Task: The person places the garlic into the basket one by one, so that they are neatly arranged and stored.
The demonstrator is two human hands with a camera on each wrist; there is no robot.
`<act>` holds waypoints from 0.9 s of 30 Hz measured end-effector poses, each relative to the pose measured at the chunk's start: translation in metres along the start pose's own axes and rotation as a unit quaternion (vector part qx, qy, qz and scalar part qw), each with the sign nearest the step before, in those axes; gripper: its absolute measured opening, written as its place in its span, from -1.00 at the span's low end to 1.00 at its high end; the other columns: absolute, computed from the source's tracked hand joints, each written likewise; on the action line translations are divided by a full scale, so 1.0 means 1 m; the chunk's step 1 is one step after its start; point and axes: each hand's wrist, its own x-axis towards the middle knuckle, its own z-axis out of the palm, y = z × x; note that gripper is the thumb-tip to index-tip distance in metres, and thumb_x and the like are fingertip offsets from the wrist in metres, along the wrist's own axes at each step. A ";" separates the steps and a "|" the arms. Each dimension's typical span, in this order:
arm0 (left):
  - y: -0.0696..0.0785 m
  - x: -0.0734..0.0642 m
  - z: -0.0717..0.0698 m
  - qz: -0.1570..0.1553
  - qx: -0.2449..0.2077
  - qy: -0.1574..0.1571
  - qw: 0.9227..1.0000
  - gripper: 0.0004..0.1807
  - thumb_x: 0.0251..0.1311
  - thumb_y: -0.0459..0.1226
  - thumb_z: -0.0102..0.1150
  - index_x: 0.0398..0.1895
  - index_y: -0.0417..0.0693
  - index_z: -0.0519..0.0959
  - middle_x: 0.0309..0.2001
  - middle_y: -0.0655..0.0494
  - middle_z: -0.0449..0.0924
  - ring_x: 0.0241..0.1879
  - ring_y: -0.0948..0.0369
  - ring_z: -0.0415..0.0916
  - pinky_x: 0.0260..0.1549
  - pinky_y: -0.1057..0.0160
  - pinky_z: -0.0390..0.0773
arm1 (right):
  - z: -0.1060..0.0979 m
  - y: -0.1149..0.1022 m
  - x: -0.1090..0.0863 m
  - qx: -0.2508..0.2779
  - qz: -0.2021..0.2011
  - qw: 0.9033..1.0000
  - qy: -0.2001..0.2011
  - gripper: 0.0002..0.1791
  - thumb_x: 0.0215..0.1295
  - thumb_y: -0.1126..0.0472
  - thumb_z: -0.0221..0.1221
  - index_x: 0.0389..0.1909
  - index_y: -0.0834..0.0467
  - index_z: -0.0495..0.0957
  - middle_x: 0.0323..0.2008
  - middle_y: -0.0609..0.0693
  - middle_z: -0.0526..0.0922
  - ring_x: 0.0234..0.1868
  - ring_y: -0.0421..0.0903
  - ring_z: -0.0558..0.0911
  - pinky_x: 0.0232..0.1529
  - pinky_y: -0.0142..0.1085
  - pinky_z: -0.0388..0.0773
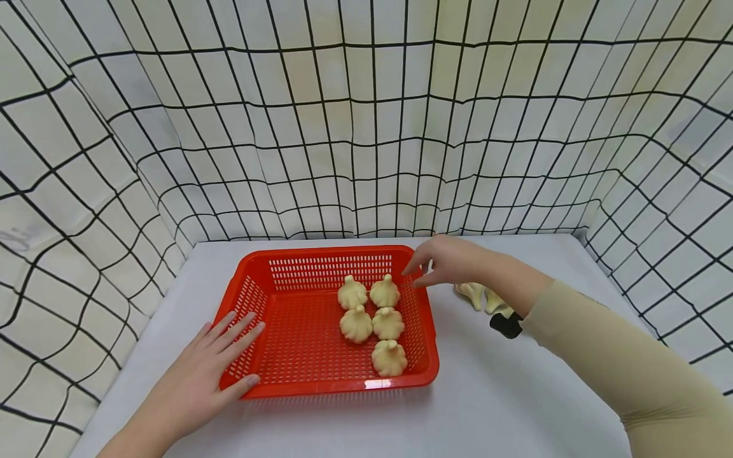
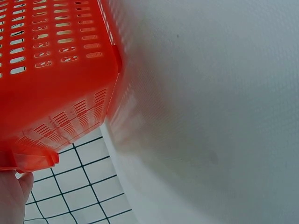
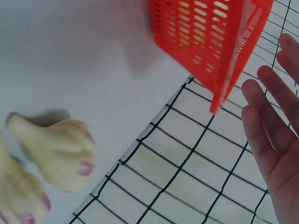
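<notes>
My left hand (image 1: 200, 375) lies over the left rim of a red plastic basket (image 1: 303, 388), its fingers spread and straight. In the left wrist view, part of that hand (image 2: 13, 196) shows at the basket's rim (image 2: 32, 161). Several cream garlic bulbs (image 1: 356, 324) stand stem up in the right half of the basket. Above the basket's right rim hovers my right hand (image 1: 449, 261), fingers loosely bent and holding nothing. To the right of the basket, pale garlic bulbs (image 3: 63, 151) with pink patches lie on the white table, partly hidden by the right forearm in the head view.
Black grid netting (image 1: 395, 159) over white panels encloses the back and both sides of the white table (image 1: 487, 394). A small black object (image 1: 506, 325) shows below the right wrist, beside the loose garlic.
</notes>
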 end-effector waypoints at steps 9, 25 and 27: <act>0.002 0.000 -0.001 -0.002 -0.003 -0.004 1.000 -0.16 0.21 0.23 0.18 0.49 0.11 0.29 0.49 -0.02 0.19 0.48 -0.11 0.01 0.45 0.24 -0.51 | 0.015 0.029 -0.038 0.041 0.054 0.998 -0.002 -0.73 0.19 0.04 0.40 -0.07 -0.12 0.75 -0.18 -0.29 0.70 -0.21 -0.24 0.61 -0.20 -0.35 0.60; 0.001 0.000 -0.002 0.001 0.000 0.002 1.000 -0.16 0.20 0.23 0.19 0.50 0.13 0.28 0.49 0.00 0.21 0.48 -0.12 0.03 0.41 0.32 -0.58 | 0.037 0.076 -0.101 0.064 0.106 0.992 0.036 -0.75 0.23 0.14 0.36 -0.06 0.01 0.74 -0.12 -0.09 0.70 -0.22 -0.22 0.59 -0.21 -0.28 0.60; 0.001 0.000 -0.002 0.000 0.000 0.000 1.000 -0.16 0.20 0.23 0.18 0.50 0.13 0.27 0.49 0.00 0.20 0.48 -0.12 0.02 0.41 0.31 -0.58 | 0.039 0.081 -0.110 0.066 0.113 0.991 0.044 -0.75 0.24 0.14 0.36 -0.06 0.03 0.74 -0.08 -0.09 0.69 -0.22 -0.22 0.59 -0.22 -0.28 0.60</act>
